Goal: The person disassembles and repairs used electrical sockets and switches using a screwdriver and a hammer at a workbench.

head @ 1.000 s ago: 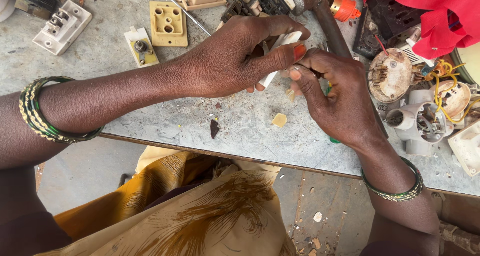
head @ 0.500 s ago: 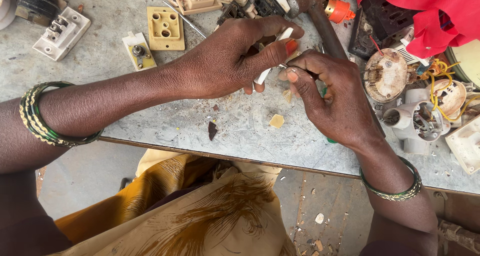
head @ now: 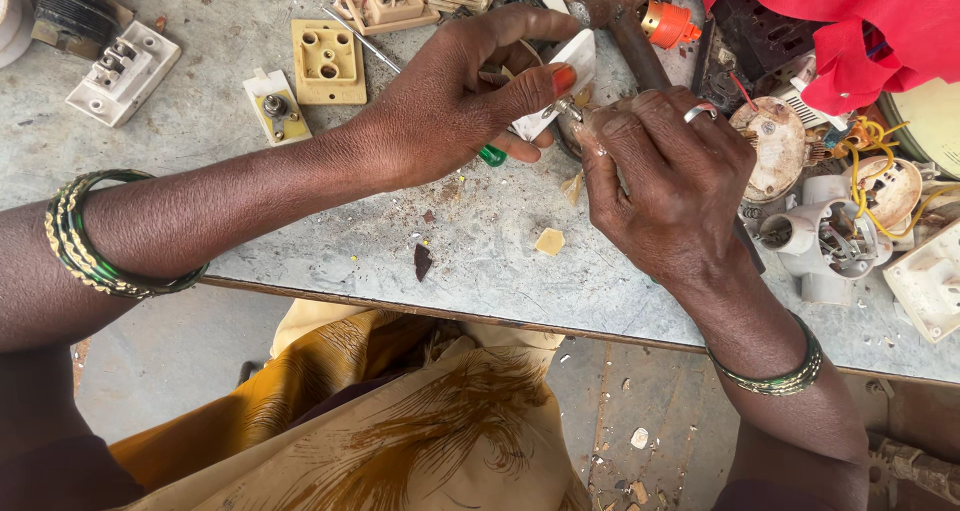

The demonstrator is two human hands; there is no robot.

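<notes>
My left hand (head: 470, 101) pinches a small white plastic electrical part (head: 560, 79) between thumb and fingers above the grey worktop (head: 330, 241). My right hand (head: 670, 186) is closed around a screwdriver, mostly hidden in the fist; its green handle end (head: 491, 155) pokes out below my left thumb, and the tip meets the white part near my left thumb. Both wrists wear green and gold bangles. A ring sits on a right finger.
Cream socket plates (head: 327, 61) and a white switch (head: 122, 73) lie at the back left. Broken white fittings with yellow wires (head: 850, 221) crowd the right side under a red cloth (head: 860, 21). A hammer (head: 630, 21) lies behind my hands. Plastic chips (head: 549, 241) dot the worktop.
My right hand has turned over, so its back now faces up, and closed tighter against the white part. My left hand has kept its grip on the part.
</notes>
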